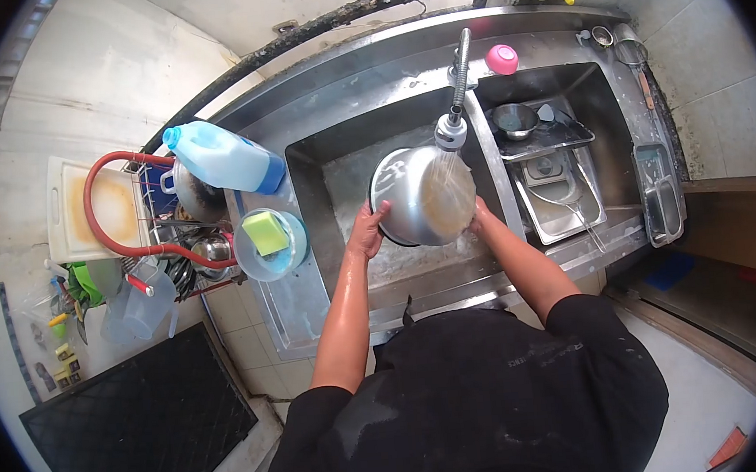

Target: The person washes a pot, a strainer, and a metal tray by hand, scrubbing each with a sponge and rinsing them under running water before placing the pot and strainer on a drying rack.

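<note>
A round metal pot (pixel 404 200) is held tilted over the left sink basin (pixel 346 172), its outside towards the faucet. My left hand (pixel 367 230) grips its left rim, thumb on the outer wall. On the pot's right side, my right hand (pixel 480 215) holds the edge, its fingers partly hidden behind the metal. Water runs from the faucet head (pixel 451 131) onto the stained brownish bottom of the pot. To the left, a green and yellow sponge (pixel 265 233) rests in a clear tub (pixel 300 242) on the counter.
A jug of blue liquid (pixel 228 157) lies tilted beside the left basin. The right basin holds metal trays (pixel 562 208) and a small bowl (pixel 515 120). A pink bowl (pixel 502 59) is behind the faucet. A dish rack with a red hose (pixel 89 201) stands left.
</note>
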